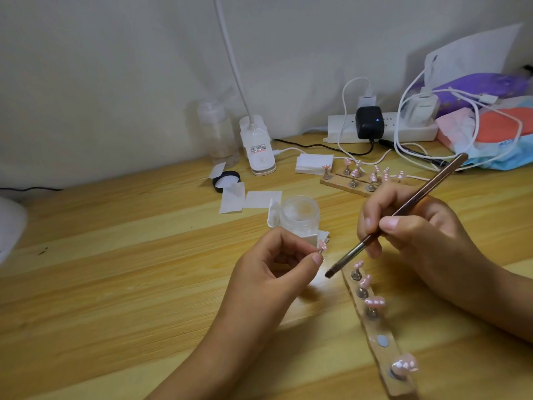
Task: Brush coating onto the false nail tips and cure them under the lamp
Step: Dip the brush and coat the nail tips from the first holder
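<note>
Head: left hand (274,269) pinches nail tip (409,245); right hand (424,232) grips brush (427,193) beside strip (375,327) end.

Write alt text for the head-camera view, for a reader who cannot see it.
A person's left hand pinches the small stand of a pink false nail tip, while the right hand holds a slim brown brush near it over a pale wooden table. An open clear jar stands behind.

Left hand (274,268), right hand (418,230): pinch grips.

Left edge cuts off a white rounded object (8,226); white lamp gooseneck (230,53) runs out the top; small printed label (257,148) on its clip base unreadable.
</note>
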Demonstrator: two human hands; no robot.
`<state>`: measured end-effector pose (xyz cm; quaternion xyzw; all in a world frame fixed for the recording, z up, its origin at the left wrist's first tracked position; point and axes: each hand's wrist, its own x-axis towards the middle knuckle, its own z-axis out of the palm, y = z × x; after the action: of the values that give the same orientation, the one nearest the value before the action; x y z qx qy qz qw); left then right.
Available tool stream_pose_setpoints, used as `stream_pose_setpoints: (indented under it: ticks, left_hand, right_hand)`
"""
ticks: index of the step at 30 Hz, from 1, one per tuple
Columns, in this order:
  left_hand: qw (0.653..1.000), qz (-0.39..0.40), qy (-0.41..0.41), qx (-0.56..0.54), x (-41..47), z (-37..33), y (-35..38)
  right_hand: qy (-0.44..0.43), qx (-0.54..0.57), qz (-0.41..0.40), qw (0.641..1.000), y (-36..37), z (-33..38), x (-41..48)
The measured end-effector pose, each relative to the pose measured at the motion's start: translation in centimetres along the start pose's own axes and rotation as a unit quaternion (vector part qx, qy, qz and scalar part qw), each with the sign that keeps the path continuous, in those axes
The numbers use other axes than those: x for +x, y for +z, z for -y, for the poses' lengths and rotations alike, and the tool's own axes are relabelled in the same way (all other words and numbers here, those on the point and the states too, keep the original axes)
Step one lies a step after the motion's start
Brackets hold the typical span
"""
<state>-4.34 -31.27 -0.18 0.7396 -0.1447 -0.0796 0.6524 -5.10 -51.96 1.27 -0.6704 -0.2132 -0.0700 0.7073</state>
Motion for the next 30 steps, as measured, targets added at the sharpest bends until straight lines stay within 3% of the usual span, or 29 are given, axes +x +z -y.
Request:
stream_pose_setpoints:
  ticks: [7, 13, 24, 30]
  left_hand:
    - [1.0, 0.011, 0.003, -0.019, 0.01, -0.4, 0.25]
    - [1.0, 0.01, 0.001, -0.024, -0.02, -0.5, 0.29]
    - [0.999, 0.027, 0.028, -0.013, -0.04, -0.24, 0.05]
    - [0.999, 0.027, 0.018, -0.012, 0.03, -0.27, 0.1]
  right_hand:
    - [0.023, 0.051, -0.076, 0.996, -0.57, -0.51, 0.53]
    - [0.032, 0.024, -0.061, 0.997, -0.28, -0.49, 0.61]
    - [0.044, 0.003, -0.122, 0.992, -0.2, -0.37, 0.73]
    - [0.027, -0.001, -0.067, 0.997, 0.0, -0.1, 0.56]
